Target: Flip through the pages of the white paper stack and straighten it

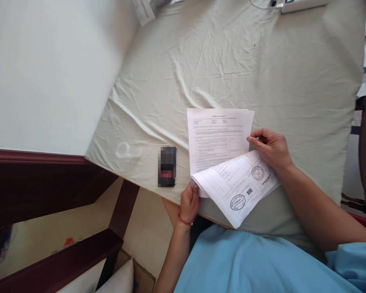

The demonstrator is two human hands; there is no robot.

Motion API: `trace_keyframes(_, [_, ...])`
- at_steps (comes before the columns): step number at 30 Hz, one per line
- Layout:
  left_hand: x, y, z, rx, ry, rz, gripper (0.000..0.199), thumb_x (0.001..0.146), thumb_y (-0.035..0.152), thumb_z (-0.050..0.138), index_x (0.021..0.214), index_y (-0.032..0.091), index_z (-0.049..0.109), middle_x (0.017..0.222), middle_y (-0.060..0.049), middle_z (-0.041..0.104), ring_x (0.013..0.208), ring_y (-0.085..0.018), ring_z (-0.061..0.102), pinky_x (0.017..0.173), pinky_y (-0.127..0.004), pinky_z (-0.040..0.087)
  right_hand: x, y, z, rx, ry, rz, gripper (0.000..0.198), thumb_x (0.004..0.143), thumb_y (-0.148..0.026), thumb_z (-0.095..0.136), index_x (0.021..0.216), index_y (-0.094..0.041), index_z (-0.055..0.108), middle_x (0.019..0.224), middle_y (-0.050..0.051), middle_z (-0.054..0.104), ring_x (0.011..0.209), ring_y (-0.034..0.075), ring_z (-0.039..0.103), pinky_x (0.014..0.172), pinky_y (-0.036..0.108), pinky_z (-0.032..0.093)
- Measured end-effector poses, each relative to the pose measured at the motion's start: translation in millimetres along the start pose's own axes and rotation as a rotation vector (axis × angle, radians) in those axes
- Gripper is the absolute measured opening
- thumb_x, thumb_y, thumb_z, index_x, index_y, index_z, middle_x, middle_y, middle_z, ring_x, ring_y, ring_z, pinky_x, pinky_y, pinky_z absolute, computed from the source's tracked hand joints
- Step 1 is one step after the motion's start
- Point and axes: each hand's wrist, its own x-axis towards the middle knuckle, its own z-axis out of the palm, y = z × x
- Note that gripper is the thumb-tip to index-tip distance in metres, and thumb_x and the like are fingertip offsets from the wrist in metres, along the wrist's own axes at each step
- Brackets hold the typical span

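On table (pixel 262 73): stamped sheet (pixel 238 187), heading unreadable, pinched by both hands.

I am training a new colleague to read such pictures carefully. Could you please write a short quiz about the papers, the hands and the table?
1. True or false: the left hand holds the papers at their near edge.
2. Which sheet carries round stamps? A) the flat upper sheet B) the lifted stamped sheet C) neither
3. Fill in: left of the papers, on the cloth, lies a dark ____, and further left a clear tape roll.

Key: 1 true. 2 B; the right hand grips the papers at their right side. 3 a small flat object, blurred in the picture, so it cannot be told more exactly.
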Motion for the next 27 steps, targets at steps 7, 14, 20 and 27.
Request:
trace_keyframes(7, [-0.1, -1.4, -0.4, 0.052, -0.025, 0.030, 0.064, 0.103, 0.076, 0.041, 0.094, 0.019, 0.067, 0.065, 0.000, 0.061, 0.058, -0.017, 0.053, 0.058, -0.029, 0.043, -0.7, 0.0, 2.4, -0.030, -0.002, 0.004, 0.019, 0.087, -0.041, 0.072, 0.092, -0.024, 0.075, 0.074, 0.000, 0.064, 0.062, 0.016, 0.049, 0.064, 0.033, 0.040])
trace_keyframes(14, [1.4, 2.5, -2.0, 0.091, -0.015, 0.074, 0.060, 0.105, 0.073, 0.041, 0.089, 0.020, 0.066, 0.065, 0.000, 0.061, 0.060, -0.018, 0.055, 0.060, -0.030, 0.044, -2.8, -6.2, 3.2, -0.008, 0.002, 0.014, 0.025, 0.085, -0.049, 0.077, 0.075, -0.027, 0.069, 0.067, 0.000, 0.061, 0.064, 0.018, 0.050, 0.066, 0.035, 0.042])
trace_keyframes(20, [1.6, 4.0, -0.1, 0.067, -0.013, 0.057, 0.062, 0.103, 0.076, 0.041, 0.084, 0.021, 0.062, 0.061, 0.002, 0.057, 0.055, -0.016, 0.051, 0.056, -0.029, 0.042, -2.8, -2.2, 2.3, 0.055, 0.000, 0.012, 0.023, 0.087, -0.046, 0.078, 0.099, -0.028, 0.071, 0.074, -0.002, 0.068, 0.065, 0.018, 0.056, 0.068, 0.034, 0.046])
trace_keyframes(27, [0.5, 5.0, 0.2, 0.029, -0.005, 0.030, 0.061, 0.102, 0.077, 0.043, 0.081, 0.022, 0.058, 0.059, 0.002, 0.055, 0.053, -0.015, 0.050, 0.054, -0.029, 0.041, -2.6, 5.5, 3.1, 0.088, 0.033, -0.036, 0.015, 0.090, -0.039, 0.077, 0.091, -0.027, 0.068, 0.075, -0.002, 0.062, 0.059, 0.014, 0.047, 0.063, 0.032, 0.041])
